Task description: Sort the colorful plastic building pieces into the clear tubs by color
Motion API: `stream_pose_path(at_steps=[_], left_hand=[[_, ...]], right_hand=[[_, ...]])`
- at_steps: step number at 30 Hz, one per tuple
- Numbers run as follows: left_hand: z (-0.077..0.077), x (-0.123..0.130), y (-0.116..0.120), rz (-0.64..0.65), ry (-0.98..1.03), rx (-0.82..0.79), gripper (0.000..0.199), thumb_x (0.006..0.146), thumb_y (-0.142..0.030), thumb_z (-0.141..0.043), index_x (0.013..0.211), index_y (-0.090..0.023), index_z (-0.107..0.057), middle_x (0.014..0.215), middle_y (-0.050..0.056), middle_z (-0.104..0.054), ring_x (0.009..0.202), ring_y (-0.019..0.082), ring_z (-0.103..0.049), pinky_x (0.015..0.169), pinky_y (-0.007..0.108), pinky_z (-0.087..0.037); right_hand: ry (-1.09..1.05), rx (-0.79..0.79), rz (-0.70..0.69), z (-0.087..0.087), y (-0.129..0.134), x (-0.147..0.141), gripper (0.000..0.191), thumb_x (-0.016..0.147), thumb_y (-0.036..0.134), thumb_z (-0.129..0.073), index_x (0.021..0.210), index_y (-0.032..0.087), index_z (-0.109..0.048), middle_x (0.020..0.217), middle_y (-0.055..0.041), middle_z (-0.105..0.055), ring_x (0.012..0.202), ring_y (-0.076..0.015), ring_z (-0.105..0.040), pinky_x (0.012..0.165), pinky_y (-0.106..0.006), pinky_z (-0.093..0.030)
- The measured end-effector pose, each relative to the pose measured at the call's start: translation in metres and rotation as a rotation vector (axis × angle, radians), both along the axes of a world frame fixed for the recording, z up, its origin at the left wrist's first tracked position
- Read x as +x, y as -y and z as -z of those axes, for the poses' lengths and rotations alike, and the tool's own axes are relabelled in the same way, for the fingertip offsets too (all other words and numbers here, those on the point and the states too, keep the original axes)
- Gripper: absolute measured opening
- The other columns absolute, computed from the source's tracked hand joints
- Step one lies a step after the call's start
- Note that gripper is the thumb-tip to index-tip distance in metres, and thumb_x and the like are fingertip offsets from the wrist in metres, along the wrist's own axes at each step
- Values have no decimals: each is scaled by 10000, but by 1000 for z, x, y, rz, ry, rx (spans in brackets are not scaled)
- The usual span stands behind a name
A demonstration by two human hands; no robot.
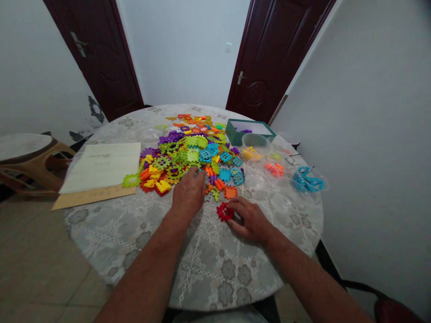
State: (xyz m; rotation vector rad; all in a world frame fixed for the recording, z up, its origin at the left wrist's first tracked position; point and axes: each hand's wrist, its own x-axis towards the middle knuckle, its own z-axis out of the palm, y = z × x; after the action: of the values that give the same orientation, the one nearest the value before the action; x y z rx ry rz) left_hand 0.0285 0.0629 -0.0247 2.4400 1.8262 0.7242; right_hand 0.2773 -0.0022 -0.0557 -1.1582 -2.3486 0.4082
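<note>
A red toothed building piece (223,212) with an open middle is pinched between the thumb and fingers of my right hand (248,219), close over the tablecloth. My left hand (189,190) reaches to the near edge of a large heap of plastic building pieces (182,154). Its fingers point down among them and the tips are hidden, so any hold is unclear. Beside it lie orange and purple connector tubes (219,184). An orange square piece (230,192) lies just beyond my right hand. Blue square pieces (225,175) and yellow connectors (163,186) border the heap.
On the right stand a green box (232,133), a clear tub with yellow pieces (255,142), and clear containers of orange pieces (274,169) and blue pieces (308,180). Paper sheets (101,163) lie at left. A stool (27,148) stands beyond the round table's left edge.
</note>
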Motion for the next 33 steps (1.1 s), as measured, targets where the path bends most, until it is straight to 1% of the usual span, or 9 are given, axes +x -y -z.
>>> stream_pose_path(at_steps=[3,5,10,14,18,21,25,29,33], left_hand=[[-2,-1,1,-32,35,26,326,952,-176,-609,1275,-215,-631,1470,173,-558,1239,333,-622,965,454,-562],[-5,1,2,-10,64,30,311,954,-192,-613,1264,-217,-636,1422,161,-587,1199,309,-641,949,429,-565],[-3,13,5,279,48,-98,297,1008,-186,-521,1268,-245,-651,1214,90,-700,1113,241,-683,894,347,-561],[5,26,9,421,-29,-202,303,981,-163,-543,1240,-253,-672,1218,84,-721,1081,255,-708,818,338,-564],[13,32,10,428,-86,-231,368,979,-167,-543,1321,-268,-634,1343,87,-698,1084,267,-728,775,331,-559],[16,38,10,416,-139,-220,390,992,-171,-517,1356,-279,-609,1385,100,-677,1023,272,-749,757,347,-560],[15,51,12,426,-213,-234,360,1013,-204,-492,1351,-275,-593,1321,108,-686,953,273,-762,734,352,-560],[15,62,13,411,-271,-258,286,998,-194,-496,1247,-243,-627,1217,103,-690,898,273,-753,701,351,-553],[19,64,10,414,-283,-235,243,994,-170,-482,1162,-227,-648,1153,106,-688,902,267,-734,718,356,-553]], right_hand=[[137,-44,1,-4,3,-5,422,915,348,-703,1320,255,-630,1372,-107,-624,1174,-264,-658,965,-426,-556],[176,-47,29,-4,3,-7,475,930,403,-701,1372,257,-607,1414,-118,-603,1203,-276,-648,973,-439,-550],[187,-49,70,-3,0,-11,461,964,430,-661,1385,249,-608,1336,-115,-608,1110,-246,-653,926,-393,-546],[191,-69,54,-9,-1,-12,448,932,398,-663,1353,253,-612,1247,-86,-613,1011,-220,-645,881,-358,-536],[242,-86,35,-17,0,-6,428,880,402,-701,1275,251,-639,1212,-72,-616,1010,-230,-632,864,-349,-524],[257,-91,47,-21,2,3,479,876,423,-711,1322,269,-631,1219,-70,-620,1029,-238,-636,884,-358,-524],[219,-93,71,-20,2,11,544,880,379,-699,1402,269,-589,1272,-81,-617,1074,-244,-645,930,-366,-528],[154,-101,61,-16,0,18,467,848,309,-705,1306,250,-634,1210,-71,-631,1033,-232,-649,909,-356,-538],[-66,-106,31,-12,-5,33,496,826,267,-715,1313,247,-623,1174,-64,-641,1040,-227,-641,937,-368,-535]])
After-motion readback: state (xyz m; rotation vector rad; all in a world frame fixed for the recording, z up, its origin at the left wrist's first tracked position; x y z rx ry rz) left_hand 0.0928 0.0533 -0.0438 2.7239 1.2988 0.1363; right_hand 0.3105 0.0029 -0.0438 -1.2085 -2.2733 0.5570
